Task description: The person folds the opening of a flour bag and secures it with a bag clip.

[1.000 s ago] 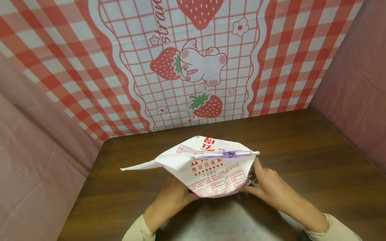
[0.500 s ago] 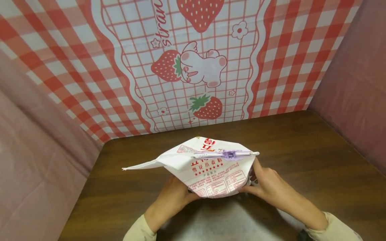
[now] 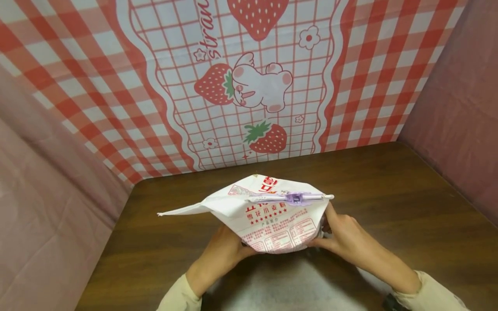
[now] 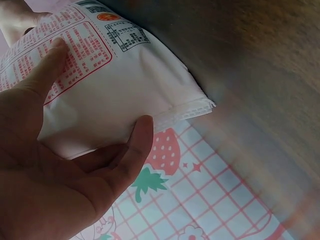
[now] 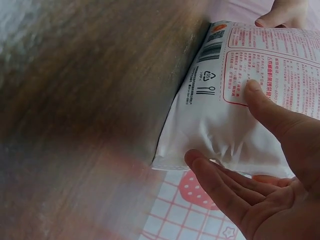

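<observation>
A white flour bag (image 3: 278, 222) with red print stands upright on the table in the head view. Its folded top carries a purple sealing clip (image 3: 297, 198), and a white flap of the bag sticks out to the left. My left hand (image 3: 222, 250) holds the bag's left side, its fingers hidden behind the bag from above. On the opposite side my right hand (image 3: 344, 235) grips it low down. Both wrist views show a thumb laid on the printed front of the bag (image 4: 105, 95) and the fingers around its side edge (image 5: 210, 130).
The dark wooden table (image 3: 389, 194) spreads around the bag, with a pale glare patch at its front. A red-and-white checked cloth (image 3: 373, 77) with strawberries hangs behind it. Pink cloth (image 3: 50, 181) closes off the left side, and more pink cloth (image 3: 463, 108) the right.
</observation>
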`<state>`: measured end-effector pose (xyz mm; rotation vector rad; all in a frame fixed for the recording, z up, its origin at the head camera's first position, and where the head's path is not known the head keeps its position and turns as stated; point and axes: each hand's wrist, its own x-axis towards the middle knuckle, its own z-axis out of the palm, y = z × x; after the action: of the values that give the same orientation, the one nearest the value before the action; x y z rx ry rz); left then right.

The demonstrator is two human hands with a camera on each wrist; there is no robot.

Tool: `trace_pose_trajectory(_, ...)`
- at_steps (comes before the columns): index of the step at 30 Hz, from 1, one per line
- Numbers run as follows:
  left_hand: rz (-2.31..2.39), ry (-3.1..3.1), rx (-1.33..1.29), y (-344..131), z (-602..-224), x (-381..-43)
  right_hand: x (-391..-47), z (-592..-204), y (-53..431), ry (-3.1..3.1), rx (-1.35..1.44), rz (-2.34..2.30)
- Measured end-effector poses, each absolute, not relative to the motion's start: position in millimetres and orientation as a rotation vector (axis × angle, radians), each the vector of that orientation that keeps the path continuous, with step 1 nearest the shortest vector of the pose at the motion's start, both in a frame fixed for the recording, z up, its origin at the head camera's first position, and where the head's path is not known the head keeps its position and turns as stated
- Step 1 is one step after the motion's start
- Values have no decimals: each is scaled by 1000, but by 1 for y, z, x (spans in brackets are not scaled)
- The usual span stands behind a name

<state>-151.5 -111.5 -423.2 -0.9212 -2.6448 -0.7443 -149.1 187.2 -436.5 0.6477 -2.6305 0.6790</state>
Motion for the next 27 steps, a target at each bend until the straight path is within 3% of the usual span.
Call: trace_pose_trajectory(27, -758, -2587, -993, -110, -424, -168, -166, -436, 187, -2617, 658, 677)
